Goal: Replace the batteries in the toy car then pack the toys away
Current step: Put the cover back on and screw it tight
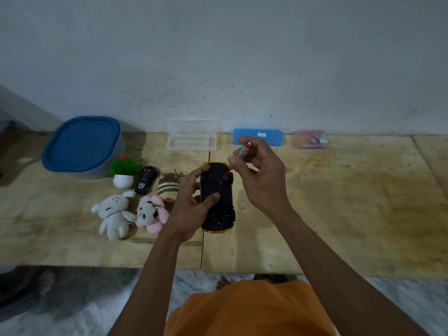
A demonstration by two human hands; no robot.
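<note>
A pale plywood tabletop stands against a rough grey-white wall, with mottled flooring and the person's orange shirt at the near edge. At the centre, a yellow toy car lies upside down, its black underside showing; the left hand grips it from the left, fingers curled over the chassis. The right hand pinches a small screwdriver with a clear handle and red cap between thumb and fingertips, its red shaft angled down onto the far end of the underside. To the left lie a white plush dog and a pink-and-white plush animal, then, farther back, a striped brown plush, a black remote control with red buttons and a small artificial green plant in a white pot. Along the wall sit a grey tub with a blue lid, an open clear plastic case, a flat blue box and a blurred pink box.
</note>
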